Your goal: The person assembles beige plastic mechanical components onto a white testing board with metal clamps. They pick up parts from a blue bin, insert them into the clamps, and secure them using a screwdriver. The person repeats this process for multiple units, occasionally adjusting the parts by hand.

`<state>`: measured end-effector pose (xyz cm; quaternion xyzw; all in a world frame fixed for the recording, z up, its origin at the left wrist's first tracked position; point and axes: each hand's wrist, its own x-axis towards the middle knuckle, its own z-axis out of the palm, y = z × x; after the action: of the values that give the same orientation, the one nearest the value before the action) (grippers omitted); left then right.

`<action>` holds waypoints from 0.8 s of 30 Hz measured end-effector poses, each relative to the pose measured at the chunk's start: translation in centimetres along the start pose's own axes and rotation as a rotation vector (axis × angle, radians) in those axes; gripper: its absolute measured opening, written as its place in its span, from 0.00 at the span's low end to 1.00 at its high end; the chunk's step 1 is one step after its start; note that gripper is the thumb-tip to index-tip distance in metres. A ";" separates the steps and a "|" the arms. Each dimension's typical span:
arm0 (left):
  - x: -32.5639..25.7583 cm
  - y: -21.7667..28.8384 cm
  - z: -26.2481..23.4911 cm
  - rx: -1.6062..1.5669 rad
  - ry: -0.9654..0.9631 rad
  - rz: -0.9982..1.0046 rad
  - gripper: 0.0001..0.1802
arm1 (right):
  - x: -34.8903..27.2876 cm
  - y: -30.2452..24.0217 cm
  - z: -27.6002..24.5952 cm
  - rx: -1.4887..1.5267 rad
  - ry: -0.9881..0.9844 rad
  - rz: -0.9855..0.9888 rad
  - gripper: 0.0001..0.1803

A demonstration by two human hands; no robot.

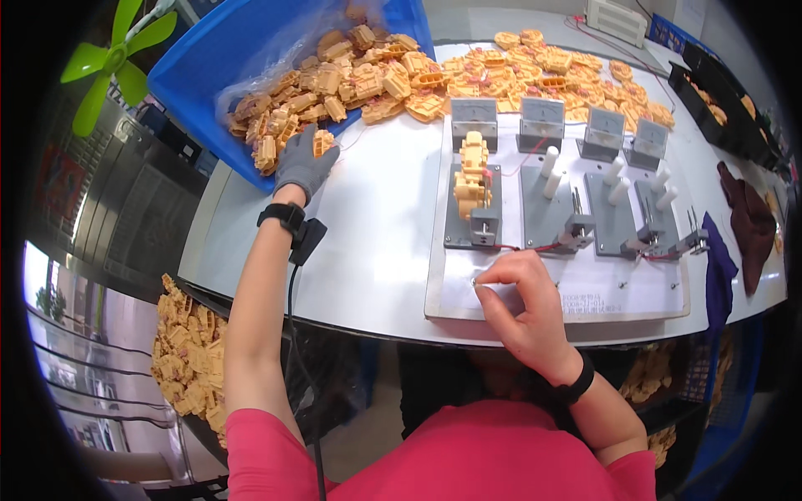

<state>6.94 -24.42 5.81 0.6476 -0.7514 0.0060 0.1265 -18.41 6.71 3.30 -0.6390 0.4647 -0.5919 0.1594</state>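
While one small orange plastic part [322, 143] sits between thumb and fingers of the gloved left hand [306, 167], over the near edge of the heap in the blue tub [198, 83] on the left, I cannot tell whether that grip has closed firmly. It looks light and stiff, hollow-sided, perhaps a bit slick, so the blocky sides seem the place to pinch, clear of thin edges and any fine wires, which might snap. Over to the right, a similar yellow figure [473, 177] stands on the leftmost plate of the white board [455, 288], and just near of it, the bare right hand [528, 307] has thumb and forefinger together on a small metal switch [474, 284]. Farther back, four dials [474, 111] line up, with a loose pile [551, 67] of orange parts spread beyond.
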 end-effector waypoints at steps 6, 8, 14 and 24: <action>0.6 1.1 2.7 0.216 0.014 -0.135 0.37 | -0.3 0.1 -0.4 -0.026 -0.020 0.032 0.08; 0.0 1.0 4.2 0.149 0.097 -0.089 0.32 | -0.2 0.0 -0.4 -0.033 -0.026 0.014 0.09; -1.3 -0.6 5.4 -0.301 0.134 0.110 0.24 | 0.0 -0.1 -0.3 -0.034 -0.043 -0.013 0.09; -12.5 2.8 -2.5 -1.578 -0.249 -0.075 0.29 | -0.5 0.0 -0.6 0.018 -0.024 0.007 0.10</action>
<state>6.29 -11.35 6.23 0.3877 -0.5204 -0.6040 0.4626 -18.94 7.30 3.12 -0.6428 0.4596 -0.5879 0.1729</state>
